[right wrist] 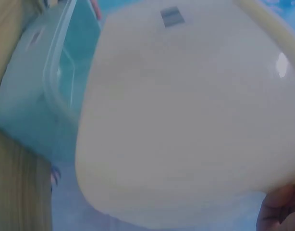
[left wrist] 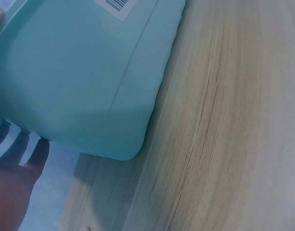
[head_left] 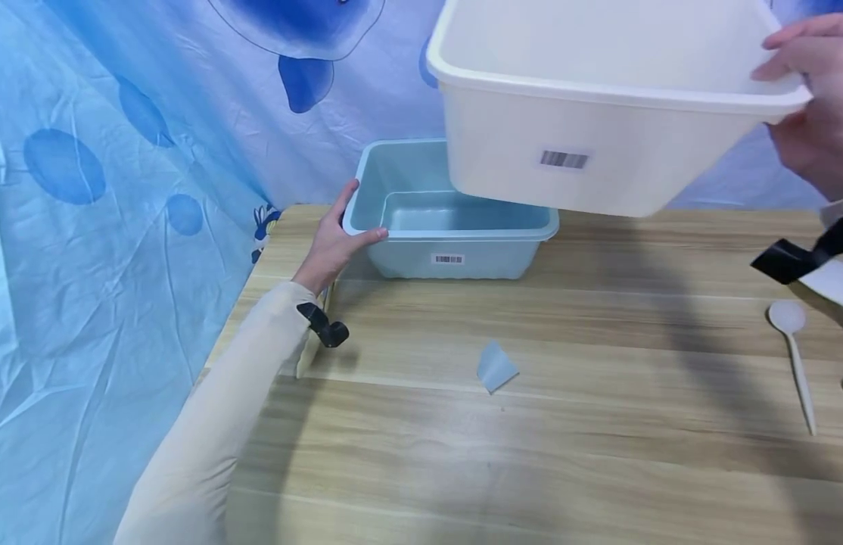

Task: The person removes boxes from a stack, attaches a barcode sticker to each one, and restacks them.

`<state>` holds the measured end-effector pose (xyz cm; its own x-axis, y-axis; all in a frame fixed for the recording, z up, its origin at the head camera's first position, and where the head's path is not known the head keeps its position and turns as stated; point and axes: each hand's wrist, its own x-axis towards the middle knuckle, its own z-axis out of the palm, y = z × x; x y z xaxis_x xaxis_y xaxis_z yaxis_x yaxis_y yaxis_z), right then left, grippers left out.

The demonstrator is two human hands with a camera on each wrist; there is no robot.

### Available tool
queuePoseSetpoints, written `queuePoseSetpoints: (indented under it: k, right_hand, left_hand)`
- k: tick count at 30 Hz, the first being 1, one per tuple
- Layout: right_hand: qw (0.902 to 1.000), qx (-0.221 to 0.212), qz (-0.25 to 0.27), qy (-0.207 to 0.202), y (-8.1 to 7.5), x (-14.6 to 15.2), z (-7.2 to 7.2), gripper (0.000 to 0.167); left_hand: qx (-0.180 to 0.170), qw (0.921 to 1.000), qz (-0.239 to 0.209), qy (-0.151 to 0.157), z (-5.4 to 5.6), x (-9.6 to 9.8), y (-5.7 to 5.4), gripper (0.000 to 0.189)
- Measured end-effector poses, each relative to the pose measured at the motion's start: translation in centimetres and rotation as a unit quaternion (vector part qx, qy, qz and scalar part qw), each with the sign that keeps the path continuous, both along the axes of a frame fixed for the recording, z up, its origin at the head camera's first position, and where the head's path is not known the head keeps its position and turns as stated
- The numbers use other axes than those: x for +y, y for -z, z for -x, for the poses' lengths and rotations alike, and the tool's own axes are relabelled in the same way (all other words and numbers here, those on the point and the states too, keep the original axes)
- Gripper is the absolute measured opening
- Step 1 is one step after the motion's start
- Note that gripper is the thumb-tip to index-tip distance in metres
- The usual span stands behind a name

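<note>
A white plastic bin (head_left: pixel 530 144) with a barcode label is held up in the air by my right hand (head_left: pixel 819 98), which grips its right rim. The bin overlaps the back right part of a light blue bin (head_left: pixel 455 257) in the head view. That blue bin sits at the back of the table, and its inside shows bare where visible. My left hand (head_left: pixel 333 242) holds its left end, thumb on the front rim and fingers along the side. In the left wrist view, fingertips (left wrist: pixel 39 154) touch the blue bin's end wall (left wrist: pixel 75 82).
A small blue-grey scrap (head_left: pixel 496 368) lies mid-table. To the right are a white spoon (head_left: pixel 792 341) and other white items, partly cut off. Some flat item (head_left: pixel 309 352) lies under my left wrist. A blue patterned curtain (head_left: pixel 122 265) hangs at the left and back.
</note>
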<state>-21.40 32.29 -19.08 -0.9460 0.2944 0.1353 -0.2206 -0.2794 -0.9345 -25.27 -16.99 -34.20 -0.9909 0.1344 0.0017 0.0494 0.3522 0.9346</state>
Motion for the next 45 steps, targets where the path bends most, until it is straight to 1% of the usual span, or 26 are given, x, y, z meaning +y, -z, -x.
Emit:
queuePoseSetpoints:
  k: [2,6,8,11,15,19,22,25,27,32,37,40,45]
  right_hand:
    - [0.9997,-0.021,-0.001,0.009,-0.5,-1.9,0.1,0.021]
    - [0.9996,-0.026,0.013,0.007,-1.0,-5.1,0.5,0.018]
    - [0.9990,-0.021,0.039,-0.001,-1.1,-6.6,0.9,0.017]
    - [0.9977,-0.025,0.060,-0.019,-0.9,-8.1,1.2,0.016]
    - [0.9979,-0.031,0.048,-0.030,-0.2,-9.7,1.3,0.011]
    - [0.9988,-0.030,0.026,-0.029,0.8,-10.9,1.7,0.008]
    - [0.9989,-0.025,0.027,-0.028,1.4,-11.4,2.2,0.011]
    - [0.9989,-0.021,0.032,-0.028,2.2,-11.5,2.7,0.017]
    - [0.9989,-0.026,0.031,-0.024,2.7,-11.4,2.9,0.019]
    - [0.9982,-0.048,0.027,-0.021,4.0,-11.0,3.4,0.019]
    - [0.9980,-0.049,0.037,-0.018,5.2,-11.2,4.0,0.021]
    - [0.9980,-0.049,0.035,-0.016,5.9,-11.5,4.3,0.022]
    - [0.9982,-0.052,0.019,-0.021,7.1,-11.9,4.6,0.024]
  left_hand:
    - [0.000,1.0000,0.002,0.000,0.0,0.0,0.0,0.097]
    - [-0.001,0.9998,0.018,-0.006,0.1,0.0,-0.1,0.098]
    - [-0.002,0.9997,0.020,-0.009,0.2,0.1,-0.1,0.098]
    - [-0.007,0.9998,0.018,-0.006,0.3,0.5,0.2,0.097]
    - [-0.008,0.9999,0.012,0.000,0.3,1.2,0.4,0.096]
    - [-0.006,0.9999,0.015,0.006,-0.7,2.0,-1.1,0.097]
    - [-0.006,0.9998,0.012,0.012,-1.5,2.6,-2.3,0.098]
    - [-0.007,0.9999,0.010,0.012,-1.4,2.8,-2.3,0.100]
    - [-0.008,0.9998,0.007,0.014,-1.5,2.9,-2.3,0.100]
    - [-0.011,0.9998,-0.002,0.016,-1.6,2.9,-2.3,0.098]
    - [-0.008,0.9998,-0.006,0.017,-1.5,2.7,-2.3,0.098]
    - [-0.007,0.9998,-0.010,0.014,-1.3,2.4,-2.1,0.099]
    - [-0.008,1.0000,-0.001,-0.001,-0.4,1.8,-0.7,0.102]
